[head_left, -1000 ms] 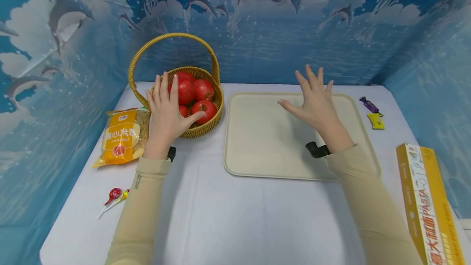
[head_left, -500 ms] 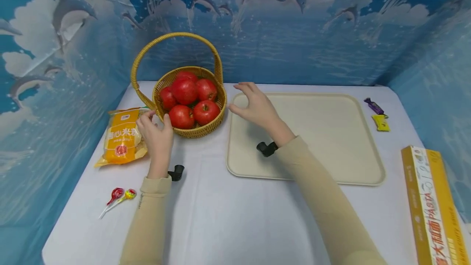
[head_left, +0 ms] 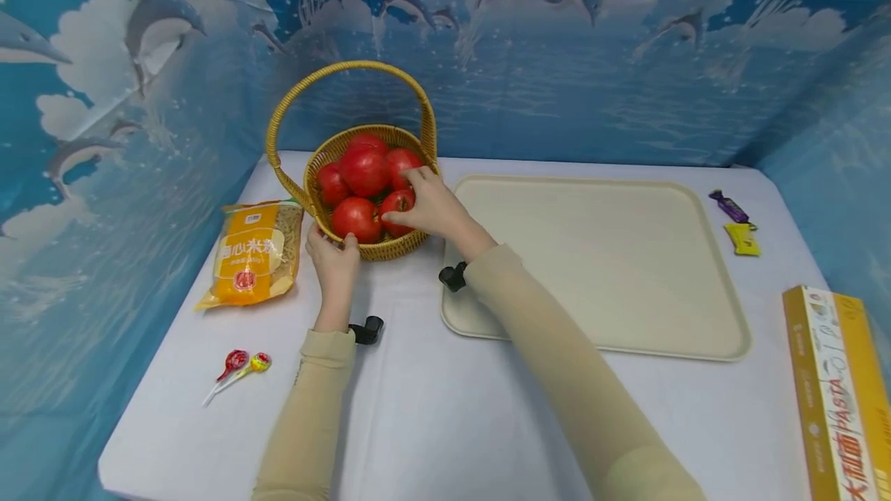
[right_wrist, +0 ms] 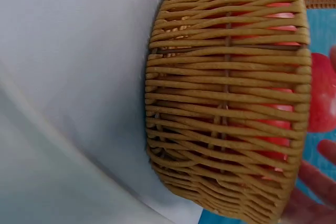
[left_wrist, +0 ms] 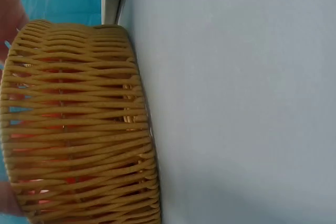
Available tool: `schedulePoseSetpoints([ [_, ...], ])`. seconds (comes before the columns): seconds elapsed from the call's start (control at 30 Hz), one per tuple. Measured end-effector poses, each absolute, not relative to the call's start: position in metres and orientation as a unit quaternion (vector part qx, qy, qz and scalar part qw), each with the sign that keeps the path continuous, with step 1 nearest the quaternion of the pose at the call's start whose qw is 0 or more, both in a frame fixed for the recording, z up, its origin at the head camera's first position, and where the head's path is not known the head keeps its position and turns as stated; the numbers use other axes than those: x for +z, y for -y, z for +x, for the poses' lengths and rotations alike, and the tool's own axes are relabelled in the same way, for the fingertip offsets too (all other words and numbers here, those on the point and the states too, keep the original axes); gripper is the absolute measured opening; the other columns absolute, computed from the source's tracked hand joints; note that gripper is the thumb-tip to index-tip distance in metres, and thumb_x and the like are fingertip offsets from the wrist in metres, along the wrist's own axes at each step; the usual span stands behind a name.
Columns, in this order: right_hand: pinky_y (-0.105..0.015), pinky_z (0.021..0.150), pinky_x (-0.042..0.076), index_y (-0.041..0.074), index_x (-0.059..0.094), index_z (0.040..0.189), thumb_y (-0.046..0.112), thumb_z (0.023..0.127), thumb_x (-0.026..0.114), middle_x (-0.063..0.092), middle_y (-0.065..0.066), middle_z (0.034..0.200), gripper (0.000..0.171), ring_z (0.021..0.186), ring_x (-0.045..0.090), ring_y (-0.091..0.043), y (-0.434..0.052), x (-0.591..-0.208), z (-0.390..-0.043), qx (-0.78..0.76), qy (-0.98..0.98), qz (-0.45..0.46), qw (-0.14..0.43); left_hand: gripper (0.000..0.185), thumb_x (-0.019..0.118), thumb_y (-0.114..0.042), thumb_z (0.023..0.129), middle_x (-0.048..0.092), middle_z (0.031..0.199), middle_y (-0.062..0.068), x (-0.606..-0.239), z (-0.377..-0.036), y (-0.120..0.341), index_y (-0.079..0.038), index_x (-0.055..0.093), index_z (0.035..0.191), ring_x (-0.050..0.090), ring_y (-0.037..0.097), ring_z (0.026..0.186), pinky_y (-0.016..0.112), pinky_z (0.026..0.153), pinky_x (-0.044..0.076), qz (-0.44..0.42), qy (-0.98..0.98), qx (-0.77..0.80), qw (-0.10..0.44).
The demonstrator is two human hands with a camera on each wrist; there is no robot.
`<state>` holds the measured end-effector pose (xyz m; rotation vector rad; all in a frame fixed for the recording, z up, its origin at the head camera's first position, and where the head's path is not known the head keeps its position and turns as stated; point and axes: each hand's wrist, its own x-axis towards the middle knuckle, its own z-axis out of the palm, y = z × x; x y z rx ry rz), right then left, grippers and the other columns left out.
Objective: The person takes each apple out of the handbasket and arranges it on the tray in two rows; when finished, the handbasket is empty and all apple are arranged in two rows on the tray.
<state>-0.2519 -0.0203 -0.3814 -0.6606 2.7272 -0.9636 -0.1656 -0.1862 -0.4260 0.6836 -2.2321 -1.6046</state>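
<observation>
Wicker basket [head_left: 362,246], upright handle, upper left of centre in the head view, on white table; five red tomatoes [head_left: 363,170] piled inside.

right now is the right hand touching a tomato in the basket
Touching. The head view shows the right hand with fingers curled over a front tomato in the basket, no gap visible between them.

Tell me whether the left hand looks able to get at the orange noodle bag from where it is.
Probably yes. The left hand holds the near side of the basket, and the orange noodle bag lies just to its left on the table, with nothing between them. It would have to let go of the basket first.
</observation>
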Motion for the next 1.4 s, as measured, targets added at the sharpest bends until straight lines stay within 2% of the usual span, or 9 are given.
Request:
schedulePoseSetpoints([
  [0.3,-0.048,0.105,0.046,0.004,0.037,0.146,0.05,0.077,0.079,0.04,-0.018,0.147,0.093,0.134,0.041,-0.036,0.035,-0.388,-0.254,-0.201,-0.945,-0.223,0.128,0.066,0.054,-0.002,0.088,0.029,0.145,0.026,-0.425,-0.163,0.183,0.006,0.025,0.146,0.04,0.036,0.131,0.043,0.108,0.041,0.237,0.779,-0.557,0.163],
  [0.4,-0.047,0.103,0.048,0.004,0.039,0.142,0.049,0.075,0.082,0.042,-0.02,0.145,0.091,0.13,0.043,-0.037,0.036,-0.389,-0.254,-0.179,-0.95,-0.219,0.132,0.066,0.054,-0.002,0.087,0.03,0.145,0.026,-0.425,-0.162,0.18,0.006,0.026,0.146,0.038,0.035,0.132,0.044,0.11,0.039,0.235,0.781,-0.556,0.162],
  [0.53,-0.047,0.102,0.048,0.004,0.04,0.139,0.047,0.073,0.084,0.042,-0.022,0.144,0.09,0.127,0.048,-0.038,0.035,-0.39,-0.252,-0.166,-0.955,-0.208,0.134,0.067,0.055,-0.002,0.086,0.03,0.144,0.026,-0.426,-0.159,0.176,0.006,0.026,0.146,0.038,0.035,0.132,0.044,0.107,0.042,0.231,0.779,-0.56,0.165],
  [0.8,-0.046,0.096,0.052,0.004,0.037,0.142,0.045,0.075,0.083,0.042,-0.024,0.142,0.091,0.119,0.054,-0.038,0.032,-0.388,-0.25,-0.145,-0.956,-0.212,0.144,0.068,0.055,0.001,0.085,0.029,0.144,0.025,-0.429,-0.156,0.171,0.006,0.024,0.145,0.038,0.034,0.133,0.042,0.106,0.044,0.228,0.755,-0.591,0.17],
  [1.07,-0.045,0.098,0.05,0.002,0.039,0.131,0.04,0.073,0.085,0.048,-0.021,0.133,0.083,0.12,0.048,-0.038,0.021,-0.386,-0.246,-0.211,-0.946,-0.214,0.123,0.066,0.056,0.001,0.086,0.026,0.144,0.023,-0.429,-0.155,0.169,0.004,0.023,0.144,0.037,0.032,0.135,0.042,0.107,0.044,0.217,0.745,-0.609,0.165],
  [1.2,-0.046,0.1,0.047,0.003,0.038,0.136,0.037,0.075,0.083,0.047,-0.018,0.134,0.084,0.123,0.044,-0.034,0.006,-0.379,-0.245,-0.271,-0.929,-0.23,0.101,0.064,0.056,0.0,0.088,0.026,0.144,0.023,-0.43,-0.155,0.169,0.003,0.024,0.144,0.037,0.03,0.134,0.041,0.105,0.045,0.214,0.744,-0.611,0.165],
  [1.4,-0.048,0.097,0.05,0.013,0.039,0.142,0.035,0.072,0.083,0.041,-0.013,0.137,0.085,0.129,0.037,-0.029,-0.027,-0.364,-0.242,-0.383,-0.893,-0.223,0.073,0.063,0.056,-0.002,0.091,0.025,0.144,0.021,-0.432,-0.153,0.173,0.001,0.024,0.144,0.036,0.029,0.135,0.041,0.107,0.045,0.222,0.746,-0.609,0.155],
])
